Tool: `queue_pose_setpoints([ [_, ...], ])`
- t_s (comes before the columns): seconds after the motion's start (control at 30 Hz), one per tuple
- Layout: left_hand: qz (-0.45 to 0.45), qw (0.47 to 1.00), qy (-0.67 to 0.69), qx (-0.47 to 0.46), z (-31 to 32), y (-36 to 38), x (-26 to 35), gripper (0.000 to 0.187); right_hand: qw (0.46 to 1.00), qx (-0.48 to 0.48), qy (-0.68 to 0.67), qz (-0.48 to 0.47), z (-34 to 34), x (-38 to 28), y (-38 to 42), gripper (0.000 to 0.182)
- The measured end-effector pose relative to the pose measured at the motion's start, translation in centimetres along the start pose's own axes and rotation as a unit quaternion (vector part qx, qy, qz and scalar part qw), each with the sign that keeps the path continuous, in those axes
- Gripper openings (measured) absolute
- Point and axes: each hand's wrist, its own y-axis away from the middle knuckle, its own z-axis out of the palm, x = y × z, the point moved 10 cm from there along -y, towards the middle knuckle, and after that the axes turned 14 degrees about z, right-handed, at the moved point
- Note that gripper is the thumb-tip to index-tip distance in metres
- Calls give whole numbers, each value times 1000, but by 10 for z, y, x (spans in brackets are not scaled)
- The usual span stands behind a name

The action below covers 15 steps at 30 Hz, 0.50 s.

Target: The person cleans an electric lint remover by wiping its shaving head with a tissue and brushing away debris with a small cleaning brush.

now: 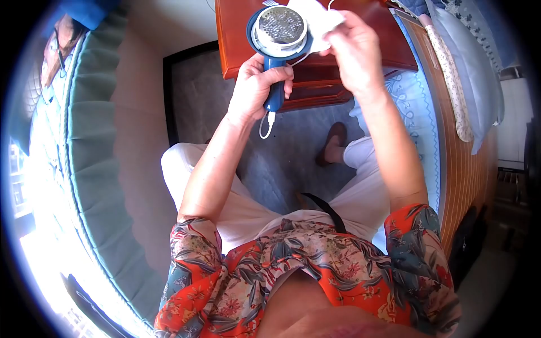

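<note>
A blue handheld device point(274, 97) with a round perforated metal head is upright in my left hand point(255, 84), whose fingers wrap round its handle. A white cable plugs into the bottom of that handle. My right hand point(356, 53) pinches a white cloth or tissue point(317, 21), which touches the right side of the device's round head. Both hands are raised over the near edge of the reddish-brown wooden table point(236, 53).
A bed with blue bedding point(414, 107) and a wooden side panel point(459, 186) stands on the right. Green curtain cloth point(93, 146) hangs on the left. Below are the grey floor point(270, 163) and a brown shoe point(335, 141). A white cable lies on the table.
</note>
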Motion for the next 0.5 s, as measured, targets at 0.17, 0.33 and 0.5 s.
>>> queue_pose_setpoints([
  [0.17, -44, 991, 111, -53, 21, 6, 0, 21, 987, -95, -119, 48, -40, 7, -10, 21],
  [0.33, -57, 978, 168, -109, 34, 9, -1, 37, 984, -94, -133, 77, -34, 7, 2, 21],
  [0.5, -73, 968, 205, -126, 41, 13, -1, 41, 987, -59, -127, 84, -25, -1, 9, 18],
])
